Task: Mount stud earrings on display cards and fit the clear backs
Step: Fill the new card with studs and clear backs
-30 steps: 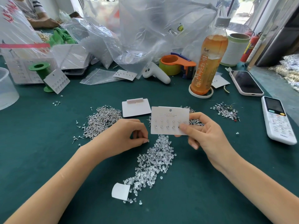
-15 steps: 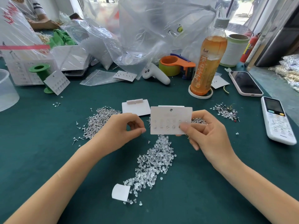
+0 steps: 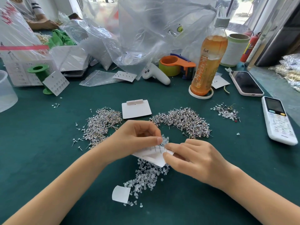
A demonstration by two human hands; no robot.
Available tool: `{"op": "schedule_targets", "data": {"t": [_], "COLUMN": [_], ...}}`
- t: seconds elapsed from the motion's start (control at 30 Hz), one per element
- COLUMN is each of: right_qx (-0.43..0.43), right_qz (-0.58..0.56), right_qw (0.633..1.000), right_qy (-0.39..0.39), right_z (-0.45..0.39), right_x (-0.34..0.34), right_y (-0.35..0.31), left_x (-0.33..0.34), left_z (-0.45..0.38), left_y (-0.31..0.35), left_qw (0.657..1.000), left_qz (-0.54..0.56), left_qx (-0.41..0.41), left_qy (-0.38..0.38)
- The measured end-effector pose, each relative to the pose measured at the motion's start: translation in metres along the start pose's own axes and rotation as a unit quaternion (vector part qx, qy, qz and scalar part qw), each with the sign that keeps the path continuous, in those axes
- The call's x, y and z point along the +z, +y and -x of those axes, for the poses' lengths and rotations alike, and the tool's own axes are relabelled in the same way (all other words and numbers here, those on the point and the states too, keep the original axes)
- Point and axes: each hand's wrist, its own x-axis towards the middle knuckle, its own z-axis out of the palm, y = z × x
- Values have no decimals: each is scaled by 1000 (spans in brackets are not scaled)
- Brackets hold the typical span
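Observation:
A white display card [image 3: 152, 157] lies back side up over the heap of clear backs [image 3: 146, 176], with several stud posts sticking up from it. My right hand [image 3: 193, 159] pinches its right edge. My left hand [image 3: 136, 140] holds the card's upper edge, thumb and forefinger pinched at the posts; whether a clear back sits between them is too small to tell. Two heaps of silver stud earrings lie beyond, a left heap [image 3: 100, 124] and a right heap [image 3: 185, 121]. A blank card [image 3: 136, 109] rests between them.
A tea bottle [image 3: 209, 59] stands at the back right by a tape dispenser [image 3: 177, 65]. A phone [image 3: 246, 83] and a white remote [image 3: 277, 120] lie at the right. Plastic bags [image 3: 146, 30], a green spool [image 3: 40, 75] and a filled card [image 3: 56, 82] crowd the back left.
The card has been flipped from facing me upright to back side up and lowered over the clear backs. Both hands have come together on it.

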Motion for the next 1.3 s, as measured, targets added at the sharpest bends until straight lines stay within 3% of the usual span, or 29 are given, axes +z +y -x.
{"op": "schedule_targets", "data": {"t": [1.3], "right_qx": [-15], "right_qz": [44], "right_qw": [999], "right_qy": [4], "right_z": [2], "right_x": [3], "right_y": [-5], "left_x": [-3], "left_z": [3], "left_y": [-2], "left_qw": [996], "left_qz": [-54], "left_qx": [-43], "left_qy": [-50]}}
